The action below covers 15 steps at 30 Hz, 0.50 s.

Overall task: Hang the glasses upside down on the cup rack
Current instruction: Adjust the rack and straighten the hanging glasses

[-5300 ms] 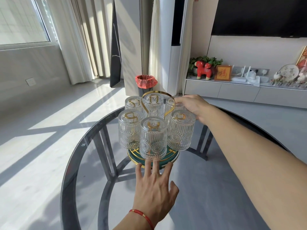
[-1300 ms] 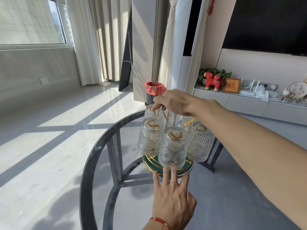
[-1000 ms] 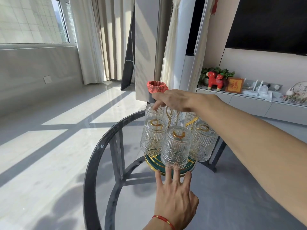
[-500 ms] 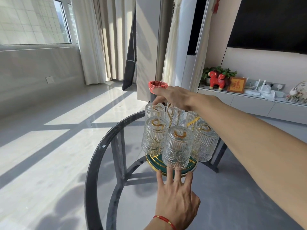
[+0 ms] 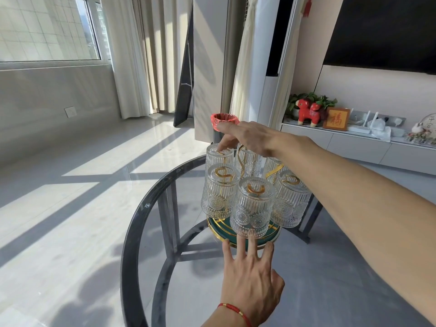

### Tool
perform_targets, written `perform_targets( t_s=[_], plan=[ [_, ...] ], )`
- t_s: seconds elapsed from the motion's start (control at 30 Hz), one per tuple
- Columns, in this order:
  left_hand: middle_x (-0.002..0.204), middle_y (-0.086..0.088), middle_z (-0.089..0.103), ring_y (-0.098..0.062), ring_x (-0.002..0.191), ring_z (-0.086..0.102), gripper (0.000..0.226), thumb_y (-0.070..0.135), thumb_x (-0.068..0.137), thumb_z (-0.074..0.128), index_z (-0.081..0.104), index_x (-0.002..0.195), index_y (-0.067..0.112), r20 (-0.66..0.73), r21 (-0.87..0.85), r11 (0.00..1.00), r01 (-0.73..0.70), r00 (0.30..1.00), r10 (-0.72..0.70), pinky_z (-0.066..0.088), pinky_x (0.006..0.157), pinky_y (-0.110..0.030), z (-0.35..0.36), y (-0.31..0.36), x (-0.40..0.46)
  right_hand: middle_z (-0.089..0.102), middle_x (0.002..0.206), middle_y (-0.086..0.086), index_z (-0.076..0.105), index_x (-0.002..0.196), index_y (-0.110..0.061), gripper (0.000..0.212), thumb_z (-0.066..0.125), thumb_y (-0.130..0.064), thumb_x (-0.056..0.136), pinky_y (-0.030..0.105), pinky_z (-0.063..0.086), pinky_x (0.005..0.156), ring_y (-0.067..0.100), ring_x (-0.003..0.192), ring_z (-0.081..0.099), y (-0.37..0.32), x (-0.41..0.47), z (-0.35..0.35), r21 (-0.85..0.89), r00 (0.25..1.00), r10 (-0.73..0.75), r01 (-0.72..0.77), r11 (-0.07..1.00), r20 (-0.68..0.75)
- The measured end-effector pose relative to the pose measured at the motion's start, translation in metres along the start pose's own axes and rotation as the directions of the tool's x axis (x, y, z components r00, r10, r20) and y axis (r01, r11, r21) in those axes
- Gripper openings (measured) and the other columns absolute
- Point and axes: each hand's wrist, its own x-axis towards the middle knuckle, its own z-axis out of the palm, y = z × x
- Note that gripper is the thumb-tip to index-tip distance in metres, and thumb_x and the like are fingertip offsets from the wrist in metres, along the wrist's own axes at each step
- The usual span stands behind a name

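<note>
Sunlit living room: pale floor with window light, curtains (image 5: 146, 55) on the left, a dark TV (image 5: 382, 31) and a low cabinet (image 5: 354, 147) on the right. I look down at a round glass table (image 5: 132, 244) with a dark rim.

On the table stands the rack (image 5: 243, 234), a green round base with gold trim and gold wire arms. I count six ribbed glasses (image 5: 252, 208) on it, all upside down with their bottoms up, each over a gold arm. They hold nothing. Three sit at the front, three behind, packed close, some touching.

My right hand (image 5: 250, 138) reaches in from the right, over the back row. Its fingers point down and the fingertips (image 5: 223, 147) touch the upturned bottom of the back-left glass (image 5: 218, 156). I see no curl round the glass; the fingers look fairly straight, pressing rather than gripping.

My left hand (image 5: 250, 282) lies flat on the table just in front of the rack, fingers spread and straight, holding nothing. The middle fingertips reach the edge of the base, under the front glass. A red cord (image 5: 233, 310) circles the wrist.

Behind the rack stands a bin with a red liner (image 5: 224, 120). On the cabinet sit a red toy animal (image 5: 308, 112), a plant (image 5: 313, 100) and a small framed picture (image 5: 336, 119).
</note>
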Motion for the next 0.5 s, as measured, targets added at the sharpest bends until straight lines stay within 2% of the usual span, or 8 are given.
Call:
perform_targets(
  t_s=[0.07, 0.17, 0.23, 0.27, 0.33, 0.4, 0.43, 0.5],
  plan=[
    [0.136, -0.014, 0.058, -0.042, 0.126, 0.051, 0.051, 0.041, 0.071, 0.059, 0.061, 0.118, 0.024, -0.001, 0.003, 1.000, 0.001, 1.000, -0.001, 0.044, 0.100, -0.067, 0.000, 0.000, 0.000, 0.075, 0.124, 0.004, 0.078, 0.119, -0.010, 0.076, 0.018, -0.056, 0.109, 0.021, 0.038, 0.081, 0.015, 0.112, 0.067, 0.001, 0.001, -0.002, 0.099, 0.999, -0.006, 0.012, 0.995, -0.052],
    [0.134, -0.013, 0.059, -0.042, 0.127, 0.051, 0.051, 0.042, 0.070, 0.060, 0.061, 0.118, 0.024, -0.006, 0.000, 1.000, -0.001, 1.000, 0.001, 0.045, 0.099, -0.067, 0.001, -0.001, 0.000, 0.079, 0.108, 0.004, 0.080, 0.109, -0.008, 0.071, 0.022, -0.049, 0.109, 0.022, 0.043, 0.075, 0.014, 0.099, 0.072, 0.005, -0.002, -0.011, 0.214, 0.969, -0.017, 0.071, 0.974, -0.245],
    [0.132, -0.013, 0.060, -0.041, 0.125, 0.052, 0.051, 0.042, 0.070, 0.061, 0.061, 0.117, 0.024, -0.006, 0.001, 1.000, -0.003, 1.000, 0.003, 0.045, 0.099, -0.066, 0.001, -0.001, 0.000, 0.080, 0.098, 0.003, 0.081, 0.098, -0.010, 0.070, 0.025, -0.051, 0.104, 0.028, 0.047, 0.077, 0.017, 0.092, 0.073, 0.014, -0.006, -0.021, 0.194, 0.937, 0.005, 0.067, 0.979, -0.348],
    [0.131, -0.013, 0.060, -0.041, 0.125, 0.053, 0.050, 0.042, 0.069, 0.061, 0.062, 0.117, 0.024, -0.009, 0.003, 1.000, -0.004, 1.000, 0.004, 0.046, 0.098, -0.066, 0.001, -0.001, 0.000, 0.080, 0.097, 0.004, 0.082, 0.095, -0.011, 0.074, 0.023, -0.055, 0.102, 0.034, 0.050, 0.083, 0.020, 0.092, 0.072, 0.019, -0.009, -0.025, 0.155, 0.934, 0.035, 0.022, 0.988, -0.356],
    [0.132, -0.013, 0.060, -0.042, 0.124, 0.053, 0.048, 0.041, 0.069, 0.061, 0.062, 0.115, 0.024, -0.013, 0.005, 1.000, -0.003, 1.000, 0.003, 0.045, 0.099, -0.066, 0.001, 0.000, -0.001, 0.077, 0.108, 0.008, 0.082, 0.098, -0.015, 0.087, 0.014, -0.068, 0.100, 0.048, 0.048, 0.102, 0.026, 0.103, 0.070, 0.028, -0.014, -0.028, 0.079, 0.953, 0.161, -0.146, 0.986, -0.256],
    [0.132, -0.013, 0.060, -0.042, 0.124, 0.053, 0.048, 0.040, 0.069, 0.061, 0.062, 0.114, 0.024, -0.009, 0.001, 1.000, 0.001, 1.000, -0.001, 0.045, 0.099, -0.065, 0.001, 0.000, -0.001, 0.072, 0.120, 0.012, 0.083, 0.101, -0.021, 0.097, 0.005, -0.079, 0.096, 0.053, 0.039, 0.112, 0.030, 0.114, 0.064, 0.037, -0.018, -0.026, 0.052, 0.950, 0.292, -0.288, 0.956, -0.107],
    [0.131, -0.013, 0.060, -0.042, 0.124, 0.053, 0.048, 0.040, 0.069, 0.062, 0.063, 0.113, 0.024, -0.008, -0.001, 1.000, 0.002, 1.000, -0.002, 0.046, 0.099, -0.065, 0.000, 0.000, -0.001, 0.070, 0.114, 0.012, 0.083, 0.091, -0.028, 0.097, 0.002, -0.082, 0.093, 0.052, 0.037, 0.111, 0.030, 0.109, 0.063, 0.039, -0.019, -0.024, 0.045, 0.947, 0.314, -0.311, 0.949, -0.075],
    [0.132, -0.013, 0.060, -0.041, 0.124, 0.054, 0.048, 0.040, 0.068, 0.062, 0.063, 0.114, 0.025, -0.009, -0.001, 1.000, 0.002, 1.000, -0.002, 0.046, 0.099, -0.065, 0.000, 0.000, 0.000, 0.057, 0.084, 0.005, 0.070, 0.054, -0.044, 0.090, -0.001, -0.084, 0.091, 0.046, 0.034, 0.099, 0.022, 0.081, 0.054, 0.039, -0.020, -0.020, 0.037, 0.950, 0.306, -0.305, 0.952, -0.065]
  ],
)
